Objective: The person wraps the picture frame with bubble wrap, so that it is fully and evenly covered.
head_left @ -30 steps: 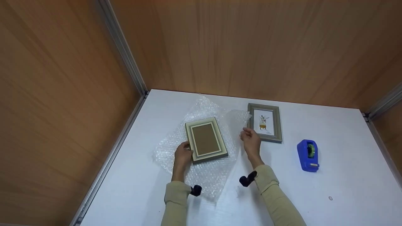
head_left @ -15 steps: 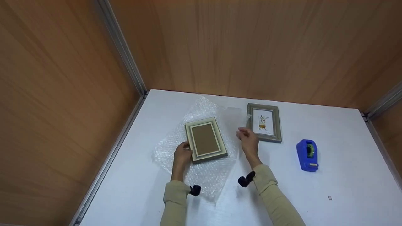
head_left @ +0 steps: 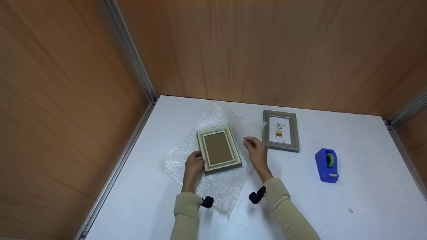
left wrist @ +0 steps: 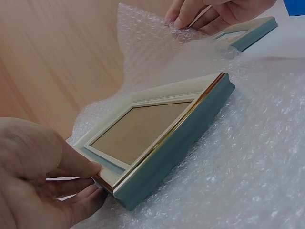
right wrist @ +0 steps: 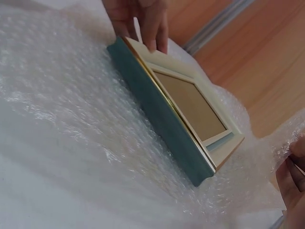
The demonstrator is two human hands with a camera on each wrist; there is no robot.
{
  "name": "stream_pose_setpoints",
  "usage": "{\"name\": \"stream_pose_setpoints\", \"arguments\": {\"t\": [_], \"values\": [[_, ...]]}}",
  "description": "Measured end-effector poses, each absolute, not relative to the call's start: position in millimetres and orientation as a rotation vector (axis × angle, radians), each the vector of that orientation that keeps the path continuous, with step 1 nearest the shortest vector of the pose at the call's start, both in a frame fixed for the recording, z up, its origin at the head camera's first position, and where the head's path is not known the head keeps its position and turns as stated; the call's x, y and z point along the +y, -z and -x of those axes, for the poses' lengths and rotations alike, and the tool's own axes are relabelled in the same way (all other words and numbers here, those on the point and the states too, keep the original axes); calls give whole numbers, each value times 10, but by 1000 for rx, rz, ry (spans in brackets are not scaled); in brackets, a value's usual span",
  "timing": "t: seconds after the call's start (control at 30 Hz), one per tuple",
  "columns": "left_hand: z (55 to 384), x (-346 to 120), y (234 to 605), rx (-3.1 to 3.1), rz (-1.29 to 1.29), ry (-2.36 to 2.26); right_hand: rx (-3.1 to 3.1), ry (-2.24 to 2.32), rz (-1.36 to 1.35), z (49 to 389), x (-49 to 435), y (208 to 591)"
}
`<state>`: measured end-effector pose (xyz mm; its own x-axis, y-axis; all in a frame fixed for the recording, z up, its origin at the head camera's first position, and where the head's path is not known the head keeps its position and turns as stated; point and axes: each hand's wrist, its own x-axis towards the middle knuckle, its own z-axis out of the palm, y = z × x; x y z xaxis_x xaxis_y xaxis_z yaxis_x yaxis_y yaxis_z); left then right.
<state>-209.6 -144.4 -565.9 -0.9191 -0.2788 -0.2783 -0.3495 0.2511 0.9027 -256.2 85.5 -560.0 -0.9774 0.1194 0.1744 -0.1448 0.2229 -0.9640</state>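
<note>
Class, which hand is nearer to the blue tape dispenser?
Right: the right hand pinches bubble wrap left of the blue tape dispenser; the left hand grips the pale frame, farther left.

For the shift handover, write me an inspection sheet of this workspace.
Surface: white tabletop, a small oval bit on it, too small to identify.
Job's things: pale frame with a brown centre, lying face up on bubble wrap; one side of the wrap is lifted.
Clutter: framed plant picture and blue tape dispenser, both to the right of the pale frame.
Grippers: bare hands; left hand holds the pale frame at its left edge, right hand pinches the lifted wrap.
Cables: nothing seen.
Surroundings: wood-grain panels with metal strips at the corners.
</note>
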Motion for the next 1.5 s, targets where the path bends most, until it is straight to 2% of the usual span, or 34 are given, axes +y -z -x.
{"name": "stream_pose_setpoints", "arguments": {"t": [0.23, 0.3, 0.7, 1.1, 1.5], "values": [[2082, -1437, 5653, 2483, 594, -1777, -2303, -1777, -98, 2454, 718, 5540], [2079, -1436, 5649, 2492, 590, -1776, -2311, -1729, -108, 2487, 695, 5649], [2075, -1427, 5639, 2450, 616, -1804, -2339, -1657, -264, 2422, 556, 5749], [2084, -1429, 5635, 2472, 616, -1772, -2442, -1653, -234, 2374, 482, 5814], [2056, -1432, 5627, 2458, 597, -1800, -2623, -1217, -347, 2340, 393, 5807]]}}
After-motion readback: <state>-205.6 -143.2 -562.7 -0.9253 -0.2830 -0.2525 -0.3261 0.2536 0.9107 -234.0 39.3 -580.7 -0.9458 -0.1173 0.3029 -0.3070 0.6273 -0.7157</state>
